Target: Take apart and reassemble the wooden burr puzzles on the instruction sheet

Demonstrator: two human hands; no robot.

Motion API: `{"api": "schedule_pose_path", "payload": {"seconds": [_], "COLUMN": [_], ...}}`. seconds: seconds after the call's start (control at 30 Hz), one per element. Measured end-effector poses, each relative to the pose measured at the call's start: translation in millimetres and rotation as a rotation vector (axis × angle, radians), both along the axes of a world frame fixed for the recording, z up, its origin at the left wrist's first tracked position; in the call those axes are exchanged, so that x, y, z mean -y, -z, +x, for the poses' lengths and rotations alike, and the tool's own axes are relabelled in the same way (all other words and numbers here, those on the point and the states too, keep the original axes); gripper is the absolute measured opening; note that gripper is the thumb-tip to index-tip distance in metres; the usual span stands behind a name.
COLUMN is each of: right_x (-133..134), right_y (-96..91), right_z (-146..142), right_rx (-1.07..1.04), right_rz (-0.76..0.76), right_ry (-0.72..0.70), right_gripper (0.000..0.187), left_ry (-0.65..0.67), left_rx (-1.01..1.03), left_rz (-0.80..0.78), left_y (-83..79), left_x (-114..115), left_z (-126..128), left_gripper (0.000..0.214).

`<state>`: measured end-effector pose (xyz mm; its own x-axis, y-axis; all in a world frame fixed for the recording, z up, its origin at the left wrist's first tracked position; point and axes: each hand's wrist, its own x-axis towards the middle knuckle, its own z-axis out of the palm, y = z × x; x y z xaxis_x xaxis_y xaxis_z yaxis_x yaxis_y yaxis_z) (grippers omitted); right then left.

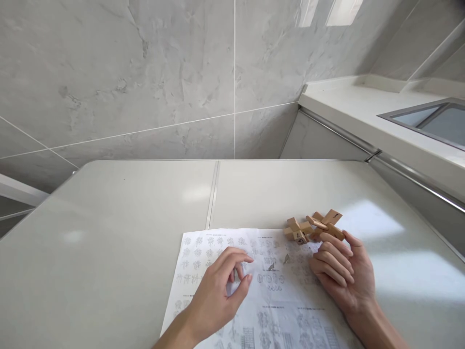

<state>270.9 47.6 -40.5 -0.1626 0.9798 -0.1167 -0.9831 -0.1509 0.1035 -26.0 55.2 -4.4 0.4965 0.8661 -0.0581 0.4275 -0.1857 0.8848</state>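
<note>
- Neither hand grasps anything. The left hand is empty and loosely curled, its fingertips resting on the printed sheet, which probably holds the paper flat and in place.
- The right hand lies on its side at the sheet's right edge with its fingers curled inward. The uppermost finger touches one bar of the wooden puzzle but does not close around it.
- The wooden puzzle sits on the table at the sheet's far right corner, its interlocked bars partly overlapping the paper. This placement likely keeps it beside the printed diagrams and within reach.
- Two small dark bits lie on the sheet between the hands; they cannot be identified.
- A counter with a sink stands to the right, well apart.
</note>
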Motion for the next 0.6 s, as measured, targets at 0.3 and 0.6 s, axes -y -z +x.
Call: {"api": "schedule_pose_path", "payload": {"seconds": [0.3,0.6], "right_x": [3,7], "right_y": [-8.2,-3.5], "right_z": [-6,-18], "right_rx": [0.192,0.817], "right_rz": [-0.080,0.073], "right_ry": [0.039,-0.099], "right_gripper": [0.037,0.040], "left_ry": [-0.004,-0.008], "left_rx": [0.002,-0.009], "left_rz": [0.009,0.036], "left_y": [-3.6,-3.5], "left_x": [0,0], "left_z": [2,0], "left_gripper": [0.022,0.019]}}
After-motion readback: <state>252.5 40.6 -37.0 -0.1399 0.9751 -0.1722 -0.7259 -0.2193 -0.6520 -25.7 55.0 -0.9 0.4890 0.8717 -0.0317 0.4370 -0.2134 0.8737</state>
